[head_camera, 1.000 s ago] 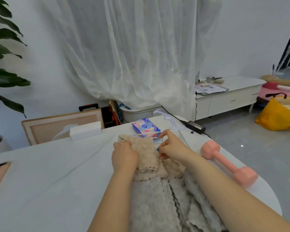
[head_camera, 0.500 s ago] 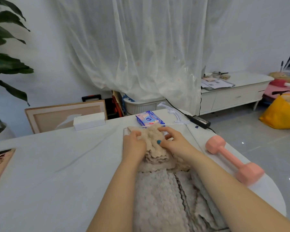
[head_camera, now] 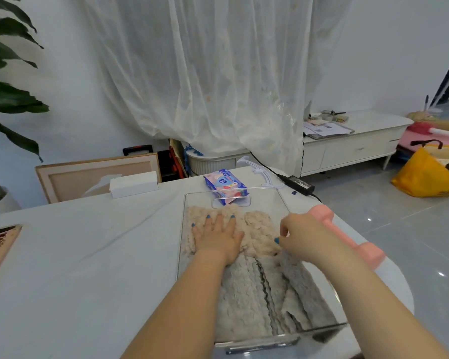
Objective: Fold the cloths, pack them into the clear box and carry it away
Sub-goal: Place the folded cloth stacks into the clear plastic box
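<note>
A clear plastic box (head_camera: pixel 182 229) stands on the white table (head_camera: pixel 88 268) in front of me. Inside its far end lies a folded beige fluffy cloth (head_camera: pixel 257 229). Several folded grey cloths (head_camera: pixel 257 294) fill the near part of the box. My left hand (head_camera: pixel 218 237) lies flat with spread fingers, pressing down on the beige cloth. My right hand (head_camera: pixel 300 237) hovers over the box's right side with fingers loosely curled, holding nothing that I can see.
A pink dumbbell (head_camera: pixel 347 239) lies right of the box near the table edge. Behind the box are a blue wipes pack (head_camera: pixel 224 185), a white hanger (head_camera: pixel 259 174) and a white carton (head_camera: pixel 134 183). A power adapter (head_camera: pixel 300 185) sits at the far edge. A yellow bag (head_camera: pixel 428 174) stands on the floor.
The beige cloth has gone down into the box's far end. My left hand went from gripping it to pressing flat on it; my right hand let go and drew back to the right.
</note>
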Tool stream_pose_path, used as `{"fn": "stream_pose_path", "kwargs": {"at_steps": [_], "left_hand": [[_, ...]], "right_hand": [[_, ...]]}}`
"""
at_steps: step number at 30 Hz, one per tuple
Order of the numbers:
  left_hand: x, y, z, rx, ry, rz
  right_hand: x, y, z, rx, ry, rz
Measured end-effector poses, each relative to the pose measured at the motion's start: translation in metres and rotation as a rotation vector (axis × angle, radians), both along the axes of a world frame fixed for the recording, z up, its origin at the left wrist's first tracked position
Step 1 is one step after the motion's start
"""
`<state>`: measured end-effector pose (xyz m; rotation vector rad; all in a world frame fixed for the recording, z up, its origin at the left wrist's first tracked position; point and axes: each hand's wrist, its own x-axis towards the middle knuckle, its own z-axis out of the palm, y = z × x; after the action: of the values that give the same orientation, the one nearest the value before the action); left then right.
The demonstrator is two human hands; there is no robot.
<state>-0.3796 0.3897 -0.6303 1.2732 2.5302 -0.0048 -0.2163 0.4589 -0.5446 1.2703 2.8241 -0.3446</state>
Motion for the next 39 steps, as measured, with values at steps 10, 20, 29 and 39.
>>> {"fn": "stream_pose_path", "kwargs": {"at_steps": [10,20,29,39], "left_hand": [[0.012,-0.016,0.023,0.008,-0.021,-0.094],[0.025,-0.071,0.075,0.482,-1.267,0.407],[0.022,-0.097,0.081,0.87,-1.171,0.46],[0.053,-0.107,0.063,0.482,0.26,-0.05]], "right_hand": [[0.034,-0.059,-0.019,0.044,-0.087,-0.037],[0.024,-0.047,0.033,-0.802,0.941,-0.215],[0.013,-0.065,0.021,-1.094,1.089,-0.211],[0.025,-0.052,-0.018,-0.648,0.248,-0.091]]}}
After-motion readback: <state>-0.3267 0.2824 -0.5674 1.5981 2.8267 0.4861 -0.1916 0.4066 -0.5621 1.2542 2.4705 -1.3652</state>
